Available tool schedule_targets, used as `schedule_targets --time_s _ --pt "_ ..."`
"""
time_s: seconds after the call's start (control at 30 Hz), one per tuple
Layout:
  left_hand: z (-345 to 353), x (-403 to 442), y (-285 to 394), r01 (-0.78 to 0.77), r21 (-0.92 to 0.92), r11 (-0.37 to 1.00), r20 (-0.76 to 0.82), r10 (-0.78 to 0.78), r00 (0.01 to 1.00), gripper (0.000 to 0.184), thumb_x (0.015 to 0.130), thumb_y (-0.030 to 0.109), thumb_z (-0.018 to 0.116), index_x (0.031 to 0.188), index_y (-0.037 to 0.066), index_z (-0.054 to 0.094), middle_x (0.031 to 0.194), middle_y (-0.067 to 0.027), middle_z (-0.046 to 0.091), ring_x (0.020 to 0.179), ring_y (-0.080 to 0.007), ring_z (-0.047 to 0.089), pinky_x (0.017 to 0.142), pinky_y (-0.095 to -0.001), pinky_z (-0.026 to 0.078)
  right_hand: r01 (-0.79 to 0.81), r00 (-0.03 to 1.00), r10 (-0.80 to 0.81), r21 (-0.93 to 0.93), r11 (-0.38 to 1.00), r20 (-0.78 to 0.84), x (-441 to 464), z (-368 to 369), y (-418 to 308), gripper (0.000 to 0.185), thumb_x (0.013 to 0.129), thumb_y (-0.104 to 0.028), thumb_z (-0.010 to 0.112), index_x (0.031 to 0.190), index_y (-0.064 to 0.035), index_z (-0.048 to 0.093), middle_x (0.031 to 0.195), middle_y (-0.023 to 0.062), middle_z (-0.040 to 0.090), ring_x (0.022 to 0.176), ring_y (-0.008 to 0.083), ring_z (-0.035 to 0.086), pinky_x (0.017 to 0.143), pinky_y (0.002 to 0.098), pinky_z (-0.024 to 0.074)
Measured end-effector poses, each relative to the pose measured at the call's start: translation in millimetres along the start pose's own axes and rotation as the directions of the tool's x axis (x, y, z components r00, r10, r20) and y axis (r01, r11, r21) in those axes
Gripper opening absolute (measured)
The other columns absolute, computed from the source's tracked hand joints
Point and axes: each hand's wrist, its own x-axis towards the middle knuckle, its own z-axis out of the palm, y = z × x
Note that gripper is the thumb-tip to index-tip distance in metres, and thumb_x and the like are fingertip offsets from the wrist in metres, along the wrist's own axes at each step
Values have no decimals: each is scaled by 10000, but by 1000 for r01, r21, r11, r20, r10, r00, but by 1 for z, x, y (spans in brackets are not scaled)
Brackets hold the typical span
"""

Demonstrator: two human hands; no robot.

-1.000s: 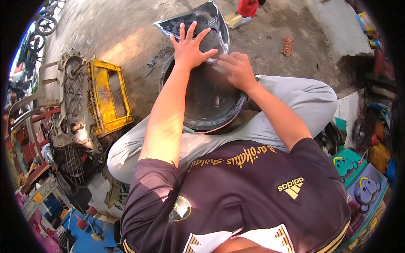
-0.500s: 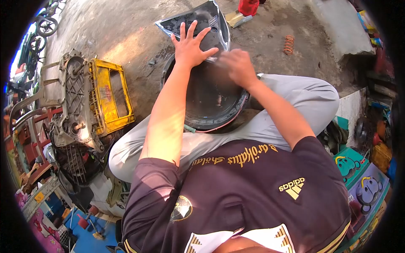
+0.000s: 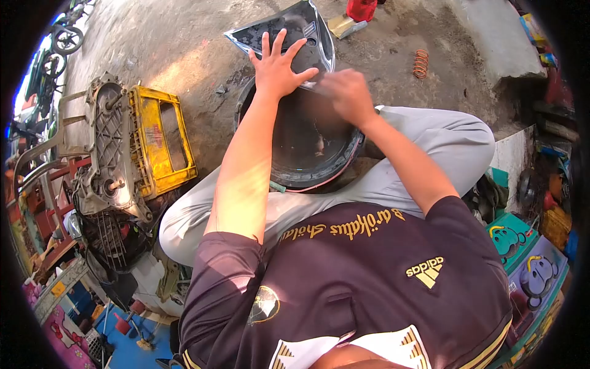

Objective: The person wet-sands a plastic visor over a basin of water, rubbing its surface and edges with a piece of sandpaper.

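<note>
My left hand (image 3: 278,67) lies with its fingers spread on a dark, glossy panel (image 3: 319,56) with shiny edges, at the top of the view. The panel rests at the far rim of a round black basin (image 3: 307,178) between my legs. Beside the panel's near right edge is my right hand (image 3: 347,95), its fingers curled and smeared by motion. Whatever those fingers hold, if anything, is hidden. Inside the basin the surface looks dark.
A yellow crate (image 3: 161,141) and a metal engine casing (image 3: 110,144) stand at the left. An orange coil spring (image 3: 420,64) lies on the concrete floor at the right. Beyond the panel are a red object (image 3: 361,9) and a tan piece (image 3: 340,26).
My right hand has shifted slightly and blurs at the fingertips near the panel's edge. A pale piece seen under its fingers earlier no longer shows. My left hand stays put.
</note>
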Motion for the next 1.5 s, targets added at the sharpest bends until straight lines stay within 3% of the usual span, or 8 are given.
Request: schedule_targets --time_s 0.17,0.3,0.37,0.5,0.67,0.77,1.03,1.5 --pt "0 2 2 0 50 999 8 0 1000 895 790 824 750 1583 470 533 1791 -22 285 1671 -410 162 1215 -840 170 52 998 -55 86 995 39 5 -8 -17 385 772 4 736 1130 -133 769 1168 14 767 1060 269 679 967 454 503" --pt "-1 -1 0 24 30 999 30 -25 999 906 788 823 753 1591 472 522 1792 -24 290 1676 -404 152 1224 -834 168 -204 972 226 257 945 -59 7 -5 -19 341 894 -7 730 1210 -129 760 984 53 768 948 265 694 919 429 531" --pt "-3 0 3 37 36 999 58 -39 998 901 792 820 753 1591 471 523 1795 -21 282 1679 -402 146 1234 -828 158 -733 585 792 531 424 176 15 -24 -27 318 950 -46 742 1263 -102 736 1013 50 752 932 170 698 835 368 547" --pt "-3 0 4 31 45 998 56 -34 998 903 794 820 753 1593 471 519 1798 -17 273 1681 -399 142 1238 -824 153 -589 448 830 808 -4 331 20 -31 -18 534 945 -10 791 1438 -83 601 1110 50 629 968 128 638 811 289 546" --pt "-5 2 5 34 41 999 72 -37 997 912 790 808 765 1599 472 510 1799 -20 268 1682 -404 136 1239 -822 155 -612 477 746 785 -98 465 25 -22 -3 469 939 36 776 1360 -54 589 1169 96 636 1021 145 659 850 290 559" --pt "-7 2 6 34 44 998 79 -37 996 911 789 807 767 1596 469 512 1797 -26 271 1682 -408 135 1239 -820 160 -656 483 762 755 -11 431 23 -9 1 428 911 49 761 1303 -37 615 1148 116 708 989 204 713 835 359 580" --pt "-3 2 4 13 45 999 66 -15 998 907 790 808 765 1591 464 515 1791 -34 280 1672 -428 158 1223 -835 176 -546 821 567 373 750 61 15 -2 -13 335 927 -137 780 1228 -1 727 1191 178 689 1080 366 715 934 418 563" --pt "-1 2 3 -4 33 999 48 3 999 876 809 789 765 1583 459 520 1767 -41 314 1659 -442 182 1205 -842 197 -345 938 337 154 926 77 0 -5 -28 581 832 -107 801 1381 27 668 1477 208 576 1301 413 587 1125 480 515"
